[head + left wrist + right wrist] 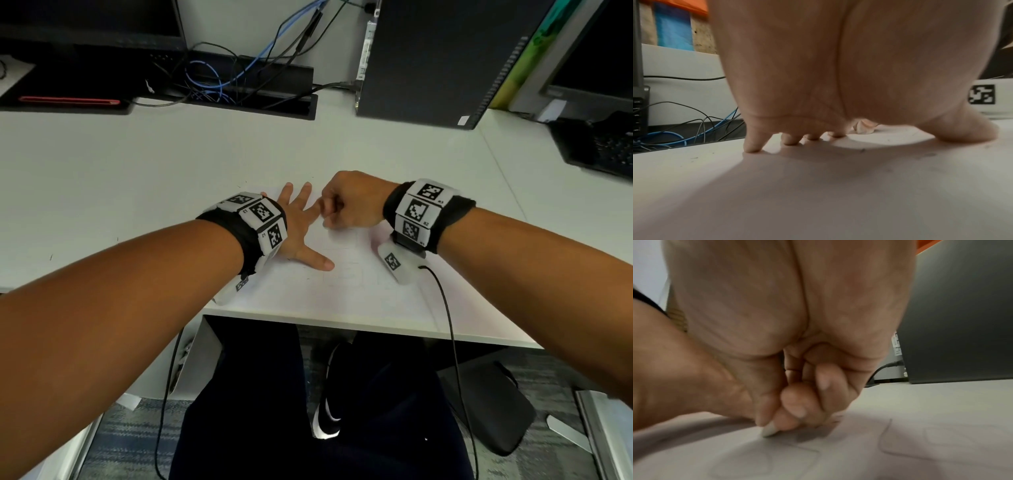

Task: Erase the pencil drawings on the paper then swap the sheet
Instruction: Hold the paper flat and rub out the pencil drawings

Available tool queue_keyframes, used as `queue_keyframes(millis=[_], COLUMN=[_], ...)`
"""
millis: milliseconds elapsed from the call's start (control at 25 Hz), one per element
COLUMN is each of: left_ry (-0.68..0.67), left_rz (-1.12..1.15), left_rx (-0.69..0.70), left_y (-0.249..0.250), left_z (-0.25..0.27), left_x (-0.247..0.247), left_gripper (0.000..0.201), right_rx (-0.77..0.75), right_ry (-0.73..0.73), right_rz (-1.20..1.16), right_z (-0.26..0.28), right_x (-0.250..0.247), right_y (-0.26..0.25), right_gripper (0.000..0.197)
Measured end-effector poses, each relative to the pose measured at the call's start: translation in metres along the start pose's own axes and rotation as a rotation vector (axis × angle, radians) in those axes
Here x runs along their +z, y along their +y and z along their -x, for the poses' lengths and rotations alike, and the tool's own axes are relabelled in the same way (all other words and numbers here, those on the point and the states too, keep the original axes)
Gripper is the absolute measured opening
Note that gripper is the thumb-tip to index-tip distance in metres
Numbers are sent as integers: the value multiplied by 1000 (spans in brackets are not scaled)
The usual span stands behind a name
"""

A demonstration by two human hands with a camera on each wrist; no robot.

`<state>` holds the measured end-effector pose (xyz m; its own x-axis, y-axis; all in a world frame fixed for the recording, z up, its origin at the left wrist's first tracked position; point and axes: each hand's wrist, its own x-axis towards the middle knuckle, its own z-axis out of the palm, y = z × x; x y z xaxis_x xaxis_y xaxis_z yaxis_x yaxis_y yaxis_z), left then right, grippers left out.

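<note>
the paper [359, 291] lies at the desk's [137, 171] near edge. the left hand [294, 233], fingers spread, presses it flat. just right of it, the right hand [346, 205] pinches a white eraser [769, 431] on the faint drawings [885, 439]. hard rubbing may crease or tear the sheet if the pressing hand slips.

White paper [359, 291] with faint grey pencil drawings [764, 464], white eraser [769, 430], blue cables [219, 73], black-and-white checkered wristbands [423, 212]

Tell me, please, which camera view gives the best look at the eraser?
The right wrist view: the white eraser pokes out below the right hand, which pinches it, tip on the paper beside faint pencil lines. In the head view, that hand hides it. The left wrist view shows only an unclear pale shape past the fingers.
</note>
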<state>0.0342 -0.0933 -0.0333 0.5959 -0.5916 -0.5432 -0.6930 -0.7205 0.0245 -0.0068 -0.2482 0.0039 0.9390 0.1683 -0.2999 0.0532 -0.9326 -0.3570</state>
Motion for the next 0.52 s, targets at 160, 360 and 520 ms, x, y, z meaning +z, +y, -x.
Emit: queue_keyframes(millis=[160, 360, 520], left_ry=[-14, 7, 8], left_rz=[9, -1, 19], left_rx=[-3, -1, 1], left_y=[0, 1, 0], left_z=[0, 1, 0], left_x=[-1, 0, 0], left_gripper=[121, 131, 128], right_rx=[-92, 42, -84], right_ry=[-134, 45, -154], right_rz=[57, 55, 83], right_z=[7, -2, 18], right_x=[11, -4, 10], right_y=[-10, 6, -11], right_gripper=[14, 10, 12])
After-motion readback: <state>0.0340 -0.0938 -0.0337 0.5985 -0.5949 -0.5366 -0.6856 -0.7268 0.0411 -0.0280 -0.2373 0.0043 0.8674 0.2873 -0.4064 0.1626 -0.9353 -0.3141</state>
